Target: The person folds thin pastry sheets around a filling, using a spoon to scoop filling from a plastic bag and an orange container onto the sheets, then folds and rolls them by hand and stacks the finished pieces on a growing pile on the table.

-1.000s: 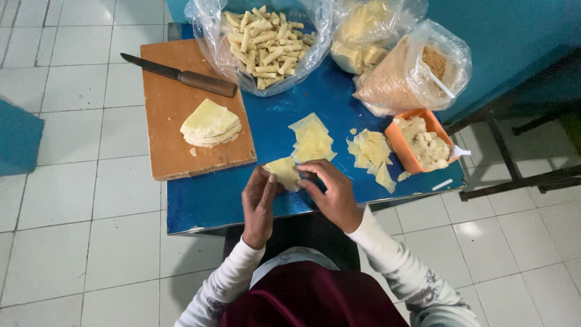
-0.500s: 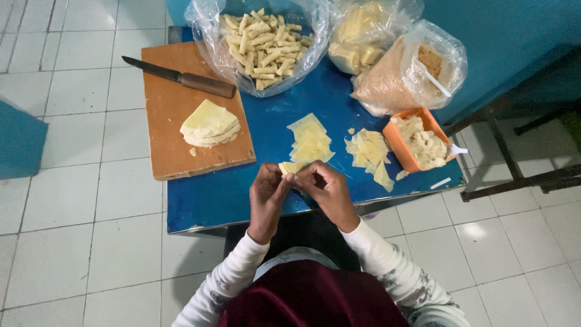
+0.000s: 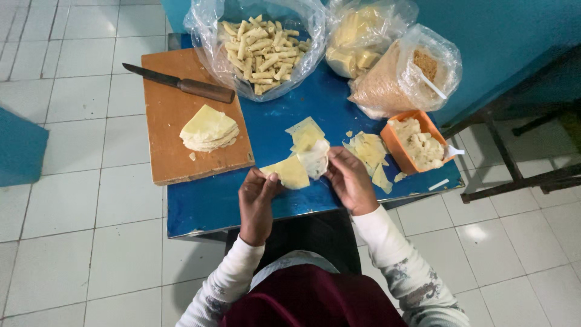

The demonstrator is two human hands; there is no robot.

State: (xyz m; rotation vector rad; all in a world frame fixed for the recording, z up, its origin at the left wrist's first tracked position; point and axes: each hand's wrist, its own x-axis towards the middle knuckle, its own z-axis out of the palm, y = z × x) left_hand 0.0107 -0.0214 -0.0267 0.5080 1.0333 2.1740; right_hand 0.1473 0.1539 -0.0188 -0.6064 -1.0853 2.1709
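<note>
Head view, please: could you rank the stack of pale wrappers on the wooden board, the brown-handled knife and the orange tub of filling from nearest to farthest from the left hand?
From the left hand:
1. Stack of pale wrappers, on the wooden board, just ahead and left.
2. Brown-handled knife, at the board's far end.
3. Orange tub of filling, far across on the right, beyond the right hand.

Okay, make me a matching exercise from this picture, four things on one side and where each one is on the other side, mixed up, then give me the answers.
Things:
1. knife
2. stack of pale wrappers
3. orange tub of filling
4. yellow wrapper sheet

Places:
A. held between both hands, left hand and right hand
B. across the far end of the wooden board
C. near the right edge of the blue table
D. middle of the wooden board, nearer than the knife

Pairs: 1-B, 2-D, 3-C, 4-A
</note>
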